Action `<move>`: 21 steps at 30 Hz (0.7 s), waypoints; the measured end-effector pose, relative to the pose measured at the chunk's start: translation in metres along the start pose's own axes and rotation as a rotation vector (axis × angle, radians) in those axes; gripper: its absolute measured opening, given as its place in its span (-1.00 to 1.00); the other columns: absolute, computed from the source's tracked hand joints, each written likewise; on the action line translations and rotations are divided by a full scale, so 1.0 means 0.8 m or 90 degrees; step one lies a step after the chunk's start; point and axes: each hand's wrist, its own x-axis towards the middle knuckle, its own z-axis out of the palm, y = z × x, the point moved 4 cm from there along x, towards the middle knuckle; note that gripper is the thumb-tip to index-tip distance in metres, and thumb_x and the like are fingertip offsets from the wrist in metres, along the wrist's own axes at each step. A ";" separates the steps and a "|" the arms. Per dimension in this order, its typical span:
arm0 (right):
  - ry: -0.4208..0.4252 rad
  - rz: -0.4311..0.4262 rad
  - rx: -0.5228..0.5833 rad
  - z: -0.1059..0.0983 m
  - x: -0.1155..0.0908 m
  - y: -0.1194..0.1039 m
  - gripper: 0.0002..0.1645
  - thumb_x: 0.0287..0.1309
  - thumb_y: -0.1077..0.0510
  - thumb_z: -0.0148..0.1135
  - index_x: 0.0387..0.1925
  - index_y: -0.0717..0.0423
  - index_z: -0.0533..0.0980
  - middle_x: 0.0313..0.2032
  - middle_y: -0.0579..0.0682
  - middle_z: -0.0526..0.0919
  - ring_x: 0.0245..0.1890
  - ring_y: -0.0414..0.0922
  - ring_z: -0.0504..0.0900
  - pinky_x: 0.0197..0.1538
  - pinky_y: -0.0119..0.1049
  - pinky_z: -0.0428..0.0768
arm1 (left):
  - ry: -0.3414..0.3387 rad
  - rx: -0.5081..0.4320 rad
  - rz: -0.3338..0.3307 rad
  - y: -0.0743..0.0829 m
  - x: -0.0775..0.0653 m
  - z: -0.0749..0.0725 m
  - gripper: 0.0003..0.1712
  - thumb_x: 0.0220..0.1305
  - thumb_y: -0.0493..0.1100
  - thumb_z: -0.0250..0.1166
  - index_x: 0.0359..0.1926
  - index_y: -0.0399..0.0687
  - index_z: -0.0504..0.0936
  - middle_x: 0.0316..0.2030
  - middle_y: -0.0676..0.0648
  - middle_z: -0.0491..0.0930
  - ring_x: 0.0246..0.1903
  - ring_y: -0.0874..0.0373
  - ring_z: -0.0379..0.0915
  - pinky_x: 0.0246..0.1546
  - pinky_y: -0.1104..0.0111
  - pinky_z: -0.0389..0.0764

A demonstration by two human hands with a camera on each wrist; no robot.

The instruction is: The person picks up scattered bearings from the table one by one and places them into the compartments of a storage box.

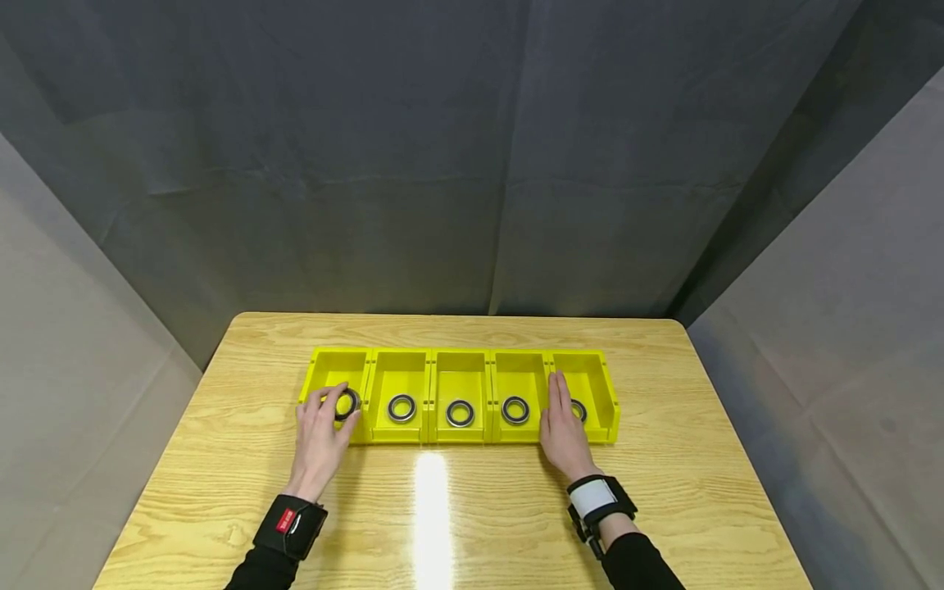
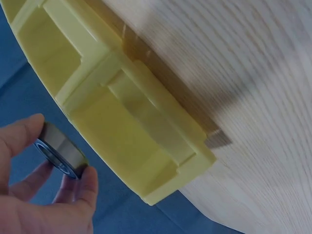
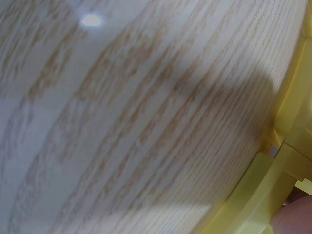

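My left hand [image 1: 317, 447] pinches a ball bearing [image 2: 66, 146] between fingers and thumb, over the leftmost bin of a row of yellow bins [image 1: 460, 360]. The left wrist view has this bearing held tilted, apart from the bin wall. My right hand [image 1: 566, 438] lies at the divider between the two rightmost bins, its visible fingers straight. Partly hidden by it, a bearing [image 1: 583, 410] sits in the rightmost bin. In the right wrist view only a bit of a finger [image 3: 295, 217] shows beside the yellow bin edge.
One bearing lies flat in each of the three middle bins: the second bin's bearing [image 1: 401, 420], the centre bearing [image 1: 460, 424] and the fourth bin's bearing [image 1: 515, 421]. The bins stand on a wooden table [image 1: 457, 524]. Grey curtains [image 1: 383, 205] hang behind and beside it.
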 end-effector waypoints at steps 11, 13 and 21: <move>0.004 -0.001 0.000 -0.001 0.001 0.000 -0.22 0.43 0.32 0.00 0.56 0.31 -0.04 0.57 0.30 -0.03 -0.73 -0.24 0.19 -0.65 -0.44 0.26 | -0.024 0.052 -0.013 -0.015 0.007 0.006 -0.40 0.32 -0.29 0.32 0.33 -0.38 0.41 0.19 -0.52 0.40 0.07 -0.43 0.26 -0.08 -0.11 0.47; 0.004 0.000 0.001 -0.001 0.001 0.000 -0.22 0.43 0.33 0.00 0.56 0.31 -0.04 0.57 0.30 -0.03 -0.73 -0.24 0.19 -0.66 -0.44 0.26 | -0.028 0.057 -0.016 -0.019 0.010 0.011 -0.41 0.32 -0.30 0.31 0.33 -0.37 0.42 0.19 -0.51 0.41 0.09 -0.44 0.27 -0.05 -0.12 0.47; 0.010 -0.005 0.002 -0.003 0.000 -0.002 -0.24 0.43 0.33 -0.01 0.55 0.33 -0.02 0.56 0.31 -0.01 -0.74 -0.24 0.18 -0.66 -0.43 0.25 | -0.050 0.066 -0.035 -0.031 0.018 0.025 -0.43 0.30 -0.36 0.29 0.32 -0.39 0.43 0.19 -0.52 0.42 0.11 -0.45 0.27 0.05 -0.14 0.42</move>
